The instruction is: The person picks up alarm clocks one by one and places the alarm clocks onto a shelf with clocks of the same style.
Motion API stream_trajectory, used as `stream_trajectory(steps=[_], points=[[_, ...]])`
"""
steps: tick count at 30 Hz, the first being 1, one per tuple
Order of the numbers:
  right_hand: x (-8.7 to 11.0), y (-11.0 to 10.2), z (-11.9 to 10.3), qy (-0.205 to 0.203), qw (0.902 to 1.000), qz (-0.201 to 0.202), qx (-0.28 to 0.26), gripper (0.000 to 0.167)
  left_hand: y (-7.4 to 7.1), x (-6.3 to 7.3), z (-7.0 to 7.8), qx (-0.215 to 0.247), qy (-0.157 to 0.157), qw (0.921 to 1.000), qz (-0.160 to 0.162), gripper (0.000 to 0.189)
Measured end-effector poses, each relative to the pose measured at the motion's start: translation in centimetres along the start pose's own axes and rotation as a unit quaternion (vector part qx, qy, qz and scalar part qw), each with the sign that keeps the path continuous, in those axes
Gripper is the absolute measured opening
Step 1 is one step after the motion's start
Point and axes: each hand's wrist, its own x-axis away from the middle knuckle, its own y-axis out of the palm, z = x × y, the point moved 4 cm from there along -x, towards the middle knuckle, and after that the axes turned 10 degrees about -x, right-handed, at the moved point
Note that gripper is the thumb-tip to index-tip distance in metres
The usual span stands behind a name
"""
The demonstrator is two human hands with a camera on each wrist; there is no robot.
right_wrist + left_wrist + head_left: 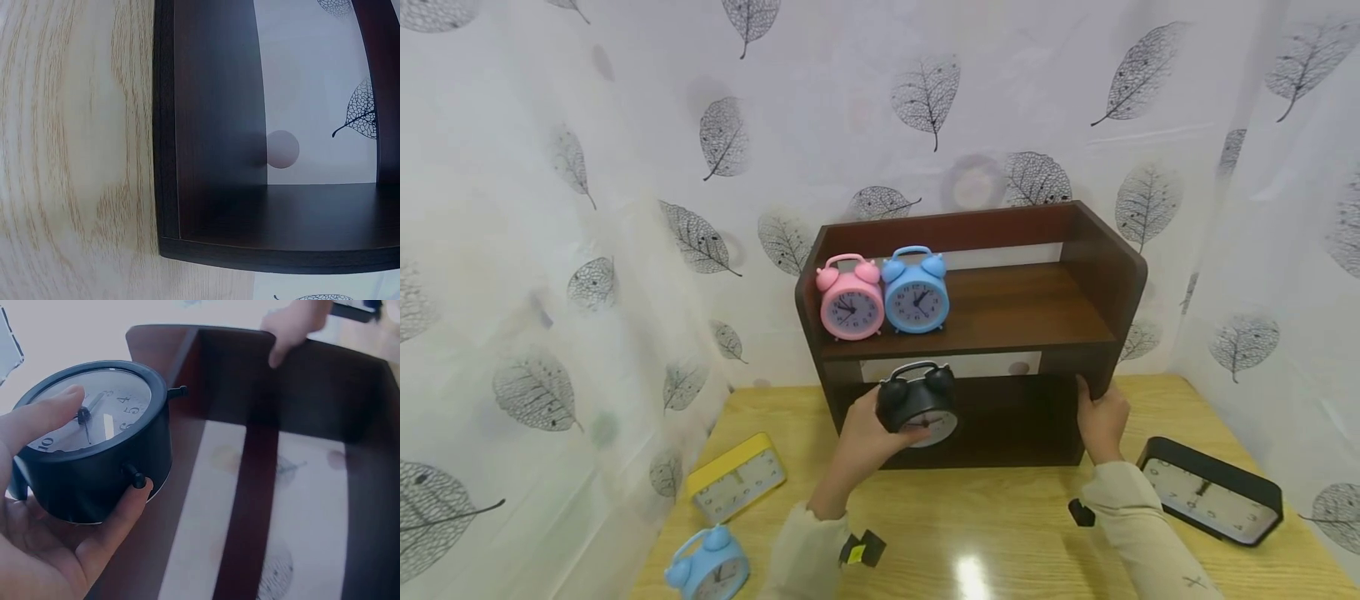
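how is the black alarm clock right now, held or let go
Held: the left hand grips the black alarm clock; the left wrist view shows the thumb on its face and a fingertip against one foot.

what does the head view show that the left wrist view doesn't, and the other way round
Only the head view shows the pink clock and a blue clock side by side on the upper level of the shelf, plus another blue clock on the table.

Only the left wrist view shows two small feet on the black clock, one against a fingertip.

Both show the left hand holding the black clock and the right hand at the shelf's side.
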Motion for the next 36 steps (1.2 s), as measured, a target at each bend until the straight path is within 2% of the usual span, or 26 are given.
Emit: stream_trajectory(steps=[4,11,15,21,26,36], points=[[0.0,0.0,-0.1,0.004,1.0000,-0.001,-0.002,0.028,0.4,-1.5,1.4,-0.011,0.012,0.9998,-0.009,0.053],[0.1,-0.2,-0.5,-0.002,1.0000,0.003,-0.005,0.027,1.5,-4.2,3.3,0.051,0.008,0.9982,-0.031,0.056],[0.1,-0.2,-0.5,-0.004,1.0000,0.001,-0.003,0.026,2.1,-5.5,4.5,0.083,0.023,0.9952,-0.046,0.054],[0.0,-0.1,-0.2,0.008,0.9999,-0.004,0.008,0.028,2.6,-7.5,6.2,0.086,0.031,0.9944,-0.054,0.054],[0.0,0.1,0.0,0.008,0.9999,-0.001,0.008,0.030,2.7,-8.6,7.0,0.098,0.028,0.9930,-0.058,0.055],[-0.1,0.0,0.0,-0.016,0.9998,-0.002,0.007,0.026,3.4,-10.2,7.3,0.097,0.025,0.9928,-0.066,0.057]])
